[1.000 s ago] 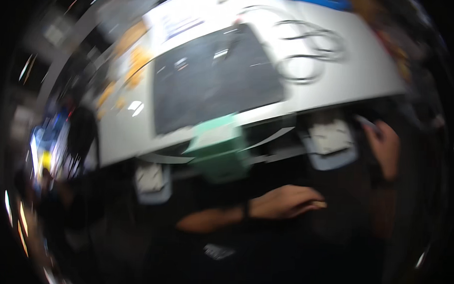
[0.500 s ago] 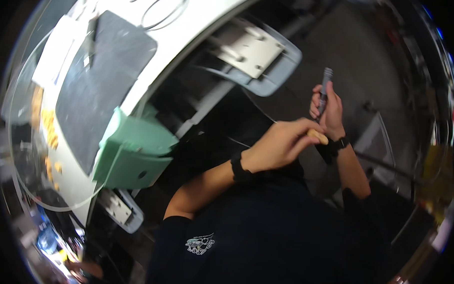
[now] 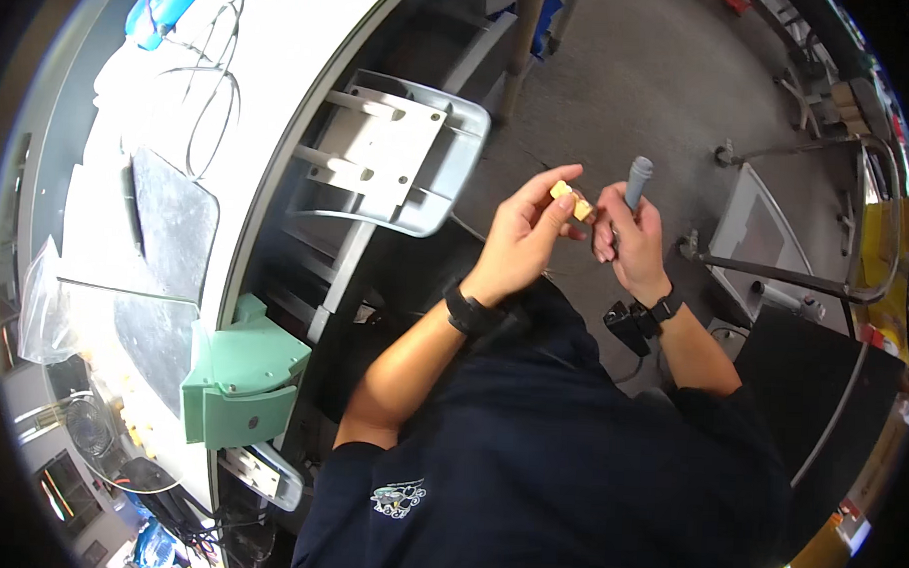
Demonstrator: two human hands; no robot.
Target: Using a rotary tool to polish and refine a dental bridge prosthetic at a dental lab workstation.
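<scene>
My left hand [image 3: 519,236] is raised in front of my body, pinching a small yellow block-like piece [image 3: 582,206] between thumb and fingertips. Just to its right, my right hand [image 3: 638,242] is wrapped round a grey pen-like tool [image 3: 637,180] with a ribbed end pointing up and away. The tool's lower end is hidden by the fingers. Only a small gap separates the yellow piece from the right hand's fingers. Both wrists wear black bands, and a small black device [image 3: 628,328] sits at the right wrist.
A white table [image 3: 271,87] curves along the left, bearing a dark mat [image 3: 176,224], cables and small yellow pieces. A green box-like fixture [image 3: 251,377] and a grey armrest-like pad [image 3: 453,169] jut from its edge. At right stands a metal-framed cart [image 3: 775,280].
My left hand has moved left and up with the yellow piece, turning it upward. My right hand has shifted slightly left, still holding the tool. The view has swung, shifting the table.
</scene>
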